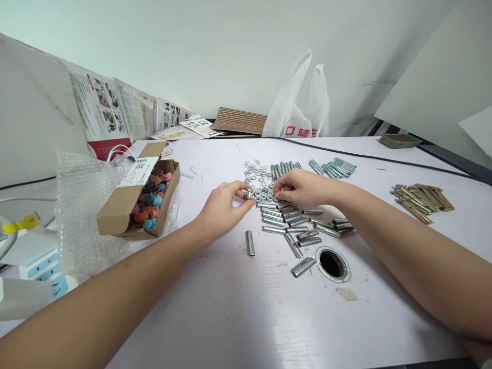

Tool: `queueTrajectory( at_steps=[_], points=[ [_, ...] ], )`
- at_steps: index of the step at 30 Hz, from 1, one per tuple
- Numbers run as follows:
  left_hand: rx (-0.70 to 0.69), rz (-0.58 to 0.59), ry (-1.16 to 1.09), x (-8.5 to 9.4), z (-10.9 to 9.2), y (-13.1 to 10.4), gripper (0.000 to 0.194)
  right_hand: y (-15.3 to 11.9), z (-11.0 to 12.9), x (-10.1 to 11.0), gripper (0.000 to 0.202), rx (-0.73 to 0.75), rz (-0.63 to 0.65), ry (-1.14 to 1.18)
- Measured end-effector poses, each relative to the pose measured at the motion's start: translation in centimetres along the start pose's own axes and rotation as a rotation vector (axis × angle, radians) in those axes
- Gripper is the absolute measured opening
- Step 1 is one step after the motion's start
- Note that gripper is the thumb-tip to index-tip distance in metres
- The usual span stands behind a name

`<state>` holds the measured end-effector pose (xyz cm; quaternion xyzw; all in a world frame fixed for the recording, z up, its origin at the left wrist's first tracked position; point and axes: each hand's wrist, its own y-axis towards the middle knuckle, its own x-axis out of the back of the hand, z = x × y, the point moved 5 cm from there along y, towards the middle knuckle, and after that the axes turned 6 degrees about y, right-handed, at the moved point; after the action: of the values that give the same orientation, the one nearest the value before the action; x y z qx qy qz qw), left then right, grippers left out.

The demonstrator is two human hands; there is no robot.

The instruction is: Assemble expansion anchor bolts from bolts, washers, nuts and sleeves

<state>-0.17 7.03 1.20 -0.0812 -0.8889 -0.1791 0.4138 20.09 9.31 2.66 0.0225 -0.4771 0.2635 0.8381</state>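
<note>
On the near part of the white-topped counter point(215, 318), a round metal rim point(347, 270) circles a dark hole, and a lone silver metal tube point(250, 244) farther left points away from the person, its long axis nearly straight. Beyond it, a loose heap of silver metal tubes point(309, 242) lies at mixed angles, standing between the person and the small silver metal nuts point(263, 196). The left hand point(219, 210) pinches a small shiny metal nut point(249, 194) between thumb and forefinger, at the left edge of those nuts; it is too small to tell how its axis points. The right hand point(295, 185) has its fingers bunched at their right edge, though whether they grip one cannot be told. An open brown cardboard box point(113, 215) of colourful caps sits well left, gold-coloured metal bolts point(418, 199) well right. Past the hands come thin silver washers point(252, 178), then a white plastic bag point(298, 110) by the wall.
</note>
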Motion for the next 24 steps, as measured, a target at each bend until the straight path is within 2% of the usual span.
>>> queueTrajectory(
  at_steps=[12,20,24],
  points=[
    [-0.002,0.012,0.008,0.00,0.07,0.06,0.030,-0.30,0.38,0.44,0.025,-0.005,-0.051,-0.071],
    [-0.002,0.017,0.001,-0.01,-0.04,0.03,0.029,-0.23,0.20,-0.05,0.030,-0.009,0.002,-0.062],
    [0.005,0.020,-0.001,-0.01,0.01,0.04,0.029,-0.23,0.42,0.52,0.029,0.007,-0.059,-0.060]
  ],
)
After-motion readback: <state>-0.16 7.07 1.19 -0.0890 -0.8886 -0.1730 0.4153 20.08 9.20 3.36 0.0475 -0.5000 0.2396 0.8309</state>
